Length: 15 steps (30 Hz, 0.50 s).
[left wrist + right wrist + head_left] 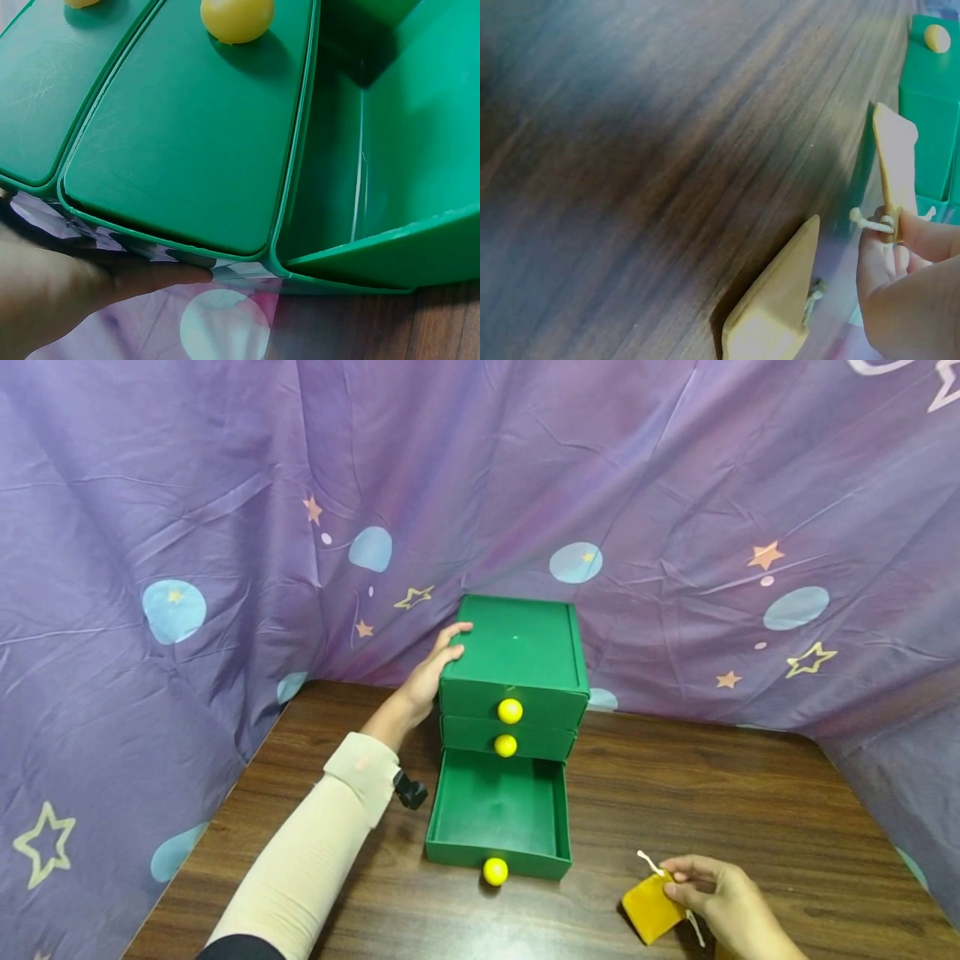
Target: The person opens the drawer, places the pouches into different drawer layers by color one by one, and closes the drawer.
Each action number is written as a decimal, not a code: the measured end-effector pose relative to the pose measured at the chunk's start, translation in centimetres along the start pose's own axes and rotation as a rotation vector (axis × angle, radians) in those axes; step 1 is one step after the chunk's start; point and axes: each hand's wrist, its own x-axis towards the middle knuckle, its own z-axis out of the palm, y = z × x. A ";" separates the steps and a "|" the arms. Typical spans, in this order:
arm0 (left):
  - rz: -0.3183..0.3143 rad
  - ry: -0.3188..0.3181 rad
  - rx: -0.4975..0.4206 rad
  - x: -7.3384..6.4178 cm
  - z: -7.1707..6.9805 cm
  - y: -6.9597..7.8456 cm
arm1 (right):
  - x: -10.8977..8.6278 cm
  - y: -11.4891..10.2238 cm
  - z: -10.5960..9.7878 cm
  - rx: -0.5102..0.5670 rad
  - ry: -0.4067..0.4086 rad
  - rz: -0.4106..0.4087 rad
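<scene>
A green chest of drawers [517, 643] with yellow ball knobs stands on the table. Its bottom drawer [495, 810] is pulled out, bare inside; the two upper ones are closed. My left hand [429, 672] rests against the chest's left side, fingers at the top edge; in the left wrist view one straight digit lies along that side. To the right of the drawer, my right hand [723, 897] pinches a yellow drawstring pouch [651, 910] by its gathered top, white cords sticking out. A second pouch [772, 315] lies below the hand in the right wrist view.
Dark wood-grain table [712, 802] extends around the chest. A purple curtain [480, 485] with stars and planets hangs behind and at both sides, close to the back of the chest. The open drawer juts toward the table's front.
</scene>
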 end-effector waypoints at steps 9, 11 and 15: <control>0.002 0.000 -0.002 -0.1 0.0 0.2 | 0.2 0.1 -0.6 0.155 -0.131 -0.073; 0.001 0.001 -0.003 -0.1 0.0 0.2 | 0.3 0.0 -0.6 0.202 -0.156 -0.066; -0.001 0.004 0.003 -0.1 0.1 0.2 | 0.4 -0.2 -0.6 0.253 -0.176 -0.033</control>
